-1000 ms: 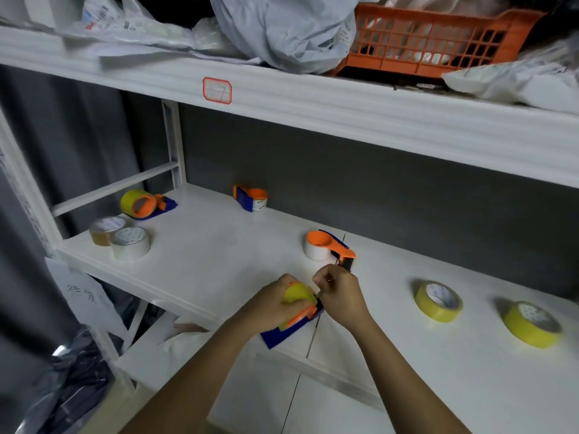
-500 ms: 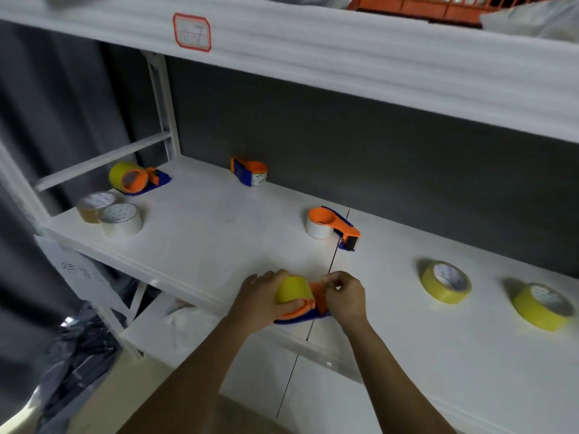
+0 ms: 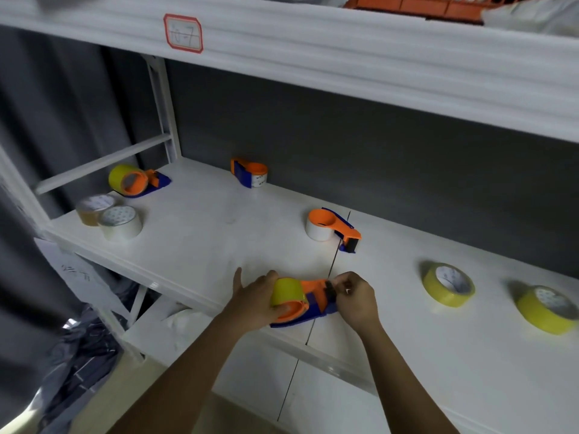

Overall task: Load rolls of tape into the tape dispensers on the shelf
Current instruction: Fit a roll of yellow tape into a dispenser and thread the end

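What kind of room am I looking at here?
Probably a stockroom or packing area: white metal shelving with a handwritten bay label, grey mailer bags and an orange crate overhead, and tape dispensers laid out.

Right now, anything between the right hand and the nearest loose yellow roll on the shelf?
Nothing visible. The right hand pinches at the cutter end of the dispenser, which the left hand holds by its yellow roll. Bare white shelf lies between the right hand and the nearest loose yellow roll.

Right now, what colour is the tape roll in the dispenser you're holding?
Yellow: the tape roll sits in the orange-and-blue dispenser, head view.
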`<state>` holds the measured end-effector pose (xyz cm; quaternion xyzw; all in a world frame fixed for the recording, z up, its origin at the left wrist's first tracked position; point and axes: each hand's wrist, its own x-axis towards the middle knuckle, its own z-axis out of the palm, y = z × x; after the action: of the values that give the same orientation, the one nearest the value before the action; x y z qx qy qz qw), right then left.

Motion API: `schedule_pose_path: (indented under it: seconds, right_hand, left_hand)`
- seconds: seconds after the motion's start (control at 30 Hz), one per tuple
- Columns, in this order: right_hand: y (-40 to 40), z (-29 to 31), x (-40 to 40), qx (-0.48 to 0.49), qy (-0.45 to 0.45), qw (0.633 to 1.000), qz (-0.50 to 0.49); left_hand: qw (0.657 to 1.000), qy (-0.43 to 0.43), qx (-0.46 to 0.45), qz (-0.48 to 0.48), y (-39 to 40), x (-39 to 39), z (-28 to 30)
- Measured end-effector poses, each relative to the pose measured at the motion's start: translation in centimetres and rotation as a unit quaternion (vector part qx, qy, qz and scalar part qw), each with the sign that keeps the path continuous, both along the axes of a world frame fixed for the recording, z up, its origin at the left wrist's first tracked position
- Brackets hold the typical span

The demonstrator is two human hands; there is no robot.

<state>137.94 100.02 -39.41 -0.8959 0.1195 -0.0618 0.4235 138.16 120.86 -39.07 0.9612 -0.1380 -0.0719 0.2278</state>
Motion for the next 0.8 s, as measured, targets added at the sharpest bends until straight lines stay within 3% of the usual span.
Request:
schedule_pose_path:
  seconds: [0.13, 0.43, 0.8]
  right_hand:
    - [0.1, 0.2, 0.0, -0.051, 0.022, 0.998, 0.008]
    - [0.1, -0.4, -0.9, 0.009, 0.051, 0.998, 0.019]
    - [-0.4, -0.9, -1.4, 0.183, 0.032, 0.982, -0.029]
  left_hand:
    - [0.997, -0.008, 0.065, -0.039, -1.4, 0.1, 1.2]
    - [0.978, -0.076, 0.184, -0.066, -4.1, 0.4, 2.6]
    - [0.971, -0.137, 0.187, -0.06, -5.2, -0.1, 2.0]
